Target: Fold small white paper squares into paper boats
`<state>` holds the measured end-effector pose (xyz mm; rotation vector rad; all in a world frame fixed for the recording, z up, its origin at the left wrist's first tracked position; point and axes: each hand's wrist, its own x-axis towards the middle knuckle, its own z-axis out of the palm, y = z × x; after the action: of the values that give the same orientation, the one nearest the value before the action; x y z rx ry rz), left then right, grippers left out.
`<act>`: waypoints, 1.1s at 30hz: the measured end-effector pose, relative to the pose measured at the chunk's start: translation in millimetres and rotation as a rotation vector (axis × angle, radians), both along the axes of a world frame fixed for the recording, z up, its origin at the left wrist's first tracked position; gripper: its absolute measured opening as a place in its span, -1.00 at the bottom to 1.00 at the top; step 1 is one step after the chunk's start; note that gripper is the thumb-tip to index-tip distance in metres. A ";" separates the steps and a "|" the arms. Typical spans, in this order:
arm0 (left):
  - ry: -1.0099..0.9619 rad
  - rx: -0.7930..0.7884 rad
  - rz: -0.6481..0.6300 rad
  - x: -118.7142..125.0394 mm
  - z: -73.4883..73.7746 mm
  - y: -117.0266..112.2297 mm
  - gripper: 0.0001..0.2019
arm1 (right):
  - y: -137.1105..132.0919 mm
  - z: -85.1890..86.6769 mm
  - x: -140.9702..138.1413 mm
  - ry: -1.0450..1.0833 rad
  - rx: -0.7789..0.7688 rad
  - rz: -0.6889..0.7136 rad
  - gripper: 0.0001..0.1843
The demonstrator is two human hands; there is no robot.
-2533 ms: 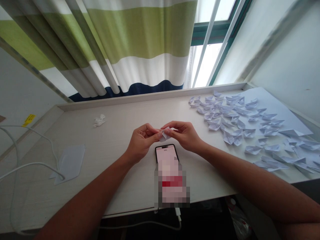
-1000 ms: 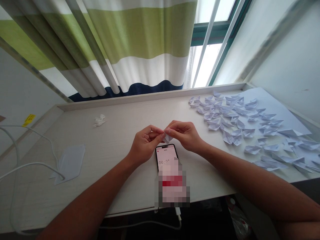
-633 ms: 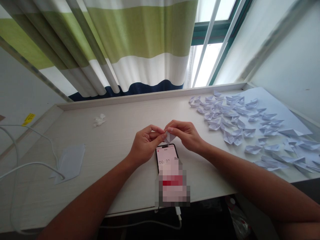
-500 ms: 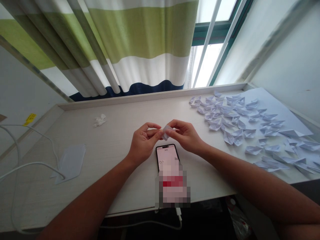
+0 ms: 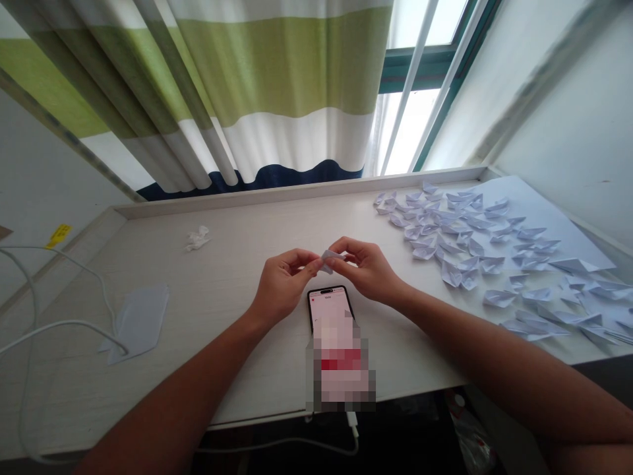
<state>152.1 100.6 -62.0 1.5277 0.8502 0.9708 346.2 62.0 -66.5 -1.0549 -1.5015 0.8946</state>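
Between my two hands is a small folded piece of white paper (image 5: 331, 258), partly covered by the fingers. My left hand (image 5: 287, 285) pinches its left corner with thumb and forefinger. On the other side, my right hand (image 5: 364, 269) grips the paper between thumb and fingers. Both hands are held just beyond the top end of a phone (image 5: 328, 305), which lies face up with its screen lit and partly blurred out. Many folded paper boats (image 5: 457, 224) lie spread over the right side of the white table (image 5: 237, 244).
A crumpled tissue (image 5: 198, 239) lies at the back left. Flat paper pieces (image 5: 141, 322) rest under white cables (image 5: 74, 323) on the left. A charging cable (image 5: 353, 422) hangs from the phone over the front edge. A large white sheet (image 5: 524, 198) lies beneath some boats.
The paper between my fingers has tilted and now looks flatter and narrower. My left fingers have curled slightly closer together. Both hands stay in nearly the same place.
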 end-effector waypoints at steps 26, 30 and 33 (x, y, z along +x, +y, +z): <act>0.044 0.134 0.076 -1.9 0.6 4.8 -0.82 | -0.3 1.5 2.4 -0.257 0.037 0.014 -0.65; 0.158 0.178 0.015 -8.3 2.0 10.1 -0.81 | 2.0 -4.2 2.6 -0.200 0.043 0.039 -0.60; 0.187 0.203 0.011 -9.9 2.6 11.0 -0.79 | 2.4 -6.4 1.2 -0.149 0.034 0.006 -0.53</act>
<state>142.1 111.6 -59.4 1.8114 0.9137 0.9562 347.4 64.4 -72.9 -1.1129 -1.6385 0.8070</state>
